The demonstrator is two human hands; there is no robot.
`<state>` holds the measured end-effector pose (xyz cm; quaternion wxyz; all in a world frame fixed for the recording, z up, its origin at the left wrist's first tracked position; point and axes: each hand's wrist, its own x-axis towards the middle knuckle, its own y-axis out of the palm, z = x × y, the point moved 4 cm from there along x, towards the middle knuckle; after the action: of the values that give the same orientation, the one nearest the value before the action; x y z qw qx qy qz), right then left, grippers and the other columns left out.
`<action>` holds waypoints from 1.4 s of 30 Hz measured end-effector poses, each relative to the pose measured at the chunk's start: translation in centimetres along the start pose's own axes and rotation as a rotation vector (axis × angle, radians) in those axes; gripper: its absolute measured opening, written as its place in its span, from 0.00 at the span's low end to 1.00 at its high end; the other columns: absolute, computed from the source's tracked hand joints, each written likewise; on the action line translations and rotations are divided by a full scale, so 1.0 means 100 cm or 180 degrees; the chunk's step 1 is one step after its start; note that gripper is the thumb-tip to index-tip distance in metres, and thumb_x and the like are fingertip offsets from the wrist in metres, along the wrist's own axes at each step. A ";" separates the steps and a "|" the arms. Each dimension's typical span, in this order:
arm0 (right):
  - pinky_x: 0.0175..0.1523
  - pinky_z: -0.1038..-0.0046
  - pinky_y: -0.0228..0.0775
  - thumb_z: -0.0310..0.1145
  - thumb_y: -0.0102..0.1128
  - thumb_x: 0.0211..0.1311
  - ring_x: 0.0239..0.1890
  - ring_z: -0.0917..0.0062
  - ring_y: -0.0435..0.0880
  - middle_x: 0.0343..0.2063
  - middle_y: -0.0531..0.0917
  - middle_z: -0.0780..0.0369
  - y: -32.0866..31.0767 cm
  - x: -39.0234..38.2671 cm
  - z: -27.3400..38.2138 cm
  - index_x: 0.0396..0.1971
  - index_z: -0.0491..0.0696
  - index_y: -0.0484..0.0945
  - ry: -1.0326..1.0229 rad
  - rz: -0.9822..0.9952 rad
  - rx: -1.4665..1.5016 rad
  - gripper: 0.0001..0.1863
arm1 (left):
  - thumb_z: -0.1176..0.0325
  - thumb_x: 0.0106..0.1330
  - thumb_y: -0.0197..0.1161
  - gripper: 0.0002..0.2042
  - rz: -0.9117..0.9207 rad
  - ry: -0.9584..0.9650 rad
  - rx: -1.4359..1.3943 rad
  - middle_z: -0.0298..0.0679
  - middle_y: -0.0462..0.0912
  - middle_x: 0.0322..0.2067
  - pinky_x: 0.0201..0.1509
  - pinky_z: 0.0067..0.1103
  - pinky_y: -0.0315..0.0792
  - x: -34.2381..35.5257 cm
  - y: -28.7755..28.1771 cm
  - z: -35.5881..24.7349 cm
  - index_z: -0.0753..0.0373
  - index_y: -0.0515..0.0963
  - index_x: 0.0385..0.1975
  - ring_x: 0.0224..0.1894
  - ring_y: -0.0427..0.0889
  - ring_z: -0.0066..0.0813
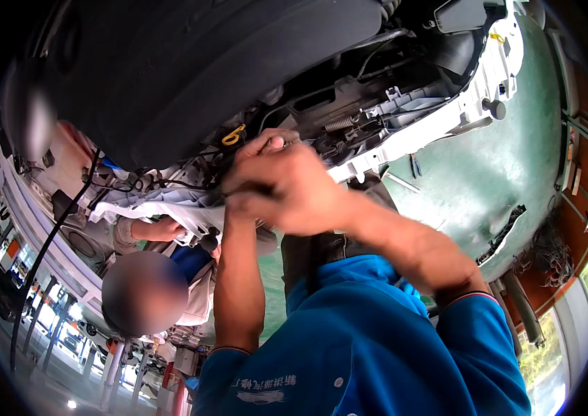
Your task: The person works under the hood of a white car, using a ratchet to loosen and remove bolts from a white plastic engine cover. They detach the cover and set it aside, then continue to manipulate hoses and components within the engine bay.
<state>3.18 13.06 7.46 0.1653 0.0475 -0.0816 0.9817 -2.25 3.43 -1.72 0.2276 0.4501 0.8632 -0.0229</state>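
Note:
My right hand (287, 187), smeared by motion, is closed at the front of an open engine bay, over my left hand (242, 204). My left hand is mostly hidden behind it, with curled fingers; what either holds I cannot make out. Just above them are a yellow looped handle (233, 135) and a large black engine cover (176, 69). A white front body panel (370, 158) with grey and black parts runs rightward beside my hands.
A co-worker (197, 277) crouches at lower left, a hand (159, 229) at the panel. A black hose (51, 232) hangs at left. Loose tools (415, 166) and a long black part (502, 236) lie on the green floor (467, 194) at right.

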 end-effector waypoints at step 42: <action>0.35 0.67 0.77 0.23 0.64 0.52 0.27 0.60 0.84 0.24 0.84 0.53 0.020 -0.003 0.009 0.34 0.43 0.83 0.0686 -0.0029 -0.0500 0.08 | 0.64 0.74 0.56 0.13 -0.0367 -0.0104 -0.0060 0.36 0.82 0.37 0.47 0.18 0.71 -0.004 -0.005 0.014 0.69 0.81 0.42 0.39 0.78 0.20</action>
<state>2.87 10.89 8.05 0.1807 -0.0710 -0.1397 0.9710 -1.96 2.48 -2.94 0.2443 0.3970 0.8840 -0.0352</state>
